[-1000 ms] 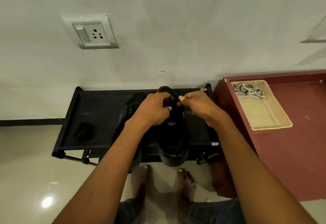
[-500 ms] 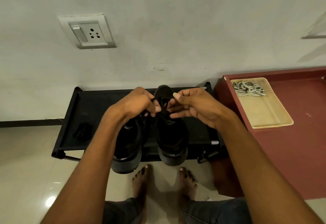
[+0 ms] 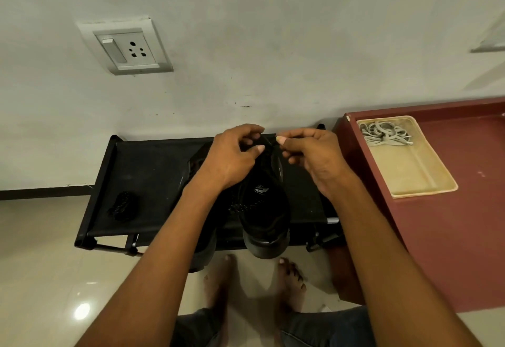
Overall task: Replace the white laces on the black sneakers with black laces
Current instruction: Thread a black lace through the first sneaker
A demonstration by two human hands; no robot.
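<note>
Two black sneakers stand on a low black rack [image 3: 153,172]. The right sneaker [image 3: 265,210] points its toe toward me; the left sneaker [image 3: 199,251] is mostly hidden under my left forearm. My left hand [image 3: 232,158] and my right hand [image 3: 311,155] meet over the right sneaker's collar, each pinching an end of its black lace [image 3: 269,143]. A bundled black lace [image 3: 123,206] lies on the rack's left part. White laces [image 3: 382,133] lie coiled in a cream tray [image 3: 426,182].
The cream tray sits on a maroon table [image 3: 451,237] to the right of the rack. A wall with a socket plate [image 3: 128,46] stands right behind. My bare feet [image 3: 289,273] rest on the glossy tiled floor in front of the rack.
Both hands lifted from the sneaker's tongue up to its collar and stayed close together on the lace ends. The left forearm now covers the left sneaker again.
</note>
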